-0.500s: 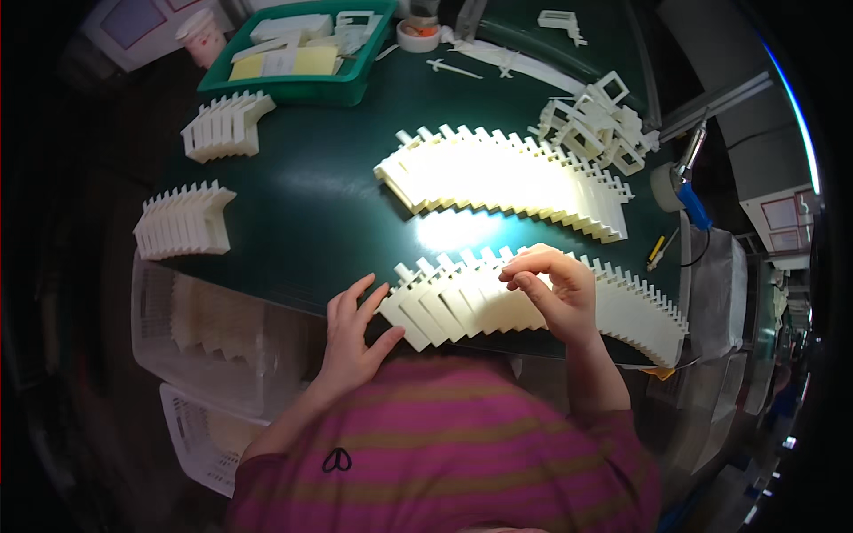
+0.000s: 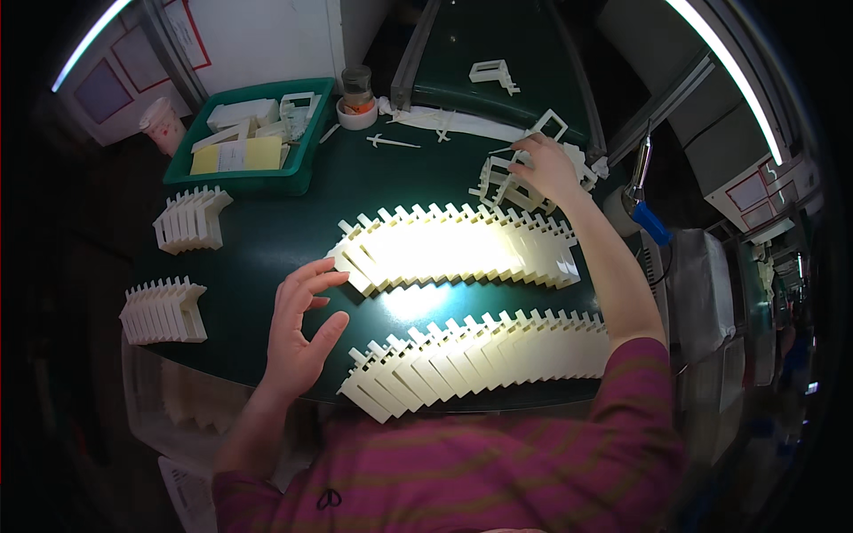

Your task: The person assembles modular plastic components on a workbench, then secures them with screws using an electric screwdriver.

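My right hand (image 2: 548, 169) is stretched out over a loose pile of white plastic frames (image 2: 502, 182) at the far right. Its fingers are apart and touch the pile; no frame is lifted. My left hand (image 2: 302, 333) is open, fingers spread, beside the left end of a curved row of overlapping white plastic pieces (image 2: 444, 253). Its fingertips come close to the end piece; whether they touch it I cannot tell. A second curved row of such pieces (image 2: 462, 360) lies nearer to me, its right end hidden behind my right forearm.
Two short stacks of white pieces (image 2: 191, 222) (image 2: 164, 313) stand at left. Behind them is a green tray (image 2: 306, 164) with white parts and yellow paper. A blue-handled hot-air tool (image 2: 653, 222) stands at right. A single white frame (image 2: 493, 75) lies at the back.
My right hand has gone from above the near row to the frame pile. My left hand has left the near row's end and moved up beside the far row. The view has shifted.
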Available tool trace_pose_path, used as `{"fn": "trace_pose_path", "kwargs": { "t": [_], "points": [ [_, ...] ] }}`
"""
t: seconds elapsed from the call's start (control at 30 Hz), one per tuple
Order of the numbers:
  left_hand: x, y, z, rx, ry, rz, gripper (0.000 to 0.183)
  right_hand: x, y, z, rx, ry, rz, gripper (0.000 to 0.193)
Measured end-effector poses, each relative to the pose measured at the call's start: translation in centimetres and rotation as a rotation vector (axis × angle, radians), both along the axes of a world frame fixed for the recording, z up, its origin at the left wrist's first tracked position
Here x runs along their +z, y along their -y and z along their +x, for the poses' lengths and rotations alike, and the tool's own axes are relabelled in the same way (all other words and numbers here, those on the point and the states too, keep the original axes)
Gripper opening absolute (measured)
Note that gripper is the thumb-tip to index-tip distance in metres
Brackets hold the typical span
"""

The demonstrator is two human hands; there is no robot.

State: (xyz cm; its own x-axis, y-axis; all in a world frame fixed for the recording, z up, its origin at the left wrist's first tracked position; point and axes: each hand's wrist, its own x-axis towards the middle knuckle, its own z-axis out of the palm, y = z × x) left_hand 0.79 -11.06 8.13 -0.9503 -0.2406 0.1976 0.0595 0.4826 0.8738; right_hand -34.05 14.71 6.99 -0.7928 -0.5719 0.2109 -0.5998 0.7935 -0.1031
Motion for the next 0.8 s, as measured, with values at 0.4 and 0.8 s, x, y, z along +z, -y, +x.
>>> {"fn": "trace_pose_path", "kwargs": {
  "t": [0.4, 0.8],
  "points": [
    [0.3, -1.7, -7.4, -0.246, 0.020, 0.296, 0.027, -0.7, 7.8, -13.0, -0.163, -0.293, -0.297, 0.069],
    [0.8, 0.1, -11.1, 0.152, -0.218, -0.190, 0.073, 3.3, 13.0, -1.0, 0.508, 0.498, -0.463, 0.067]
  ]
}}
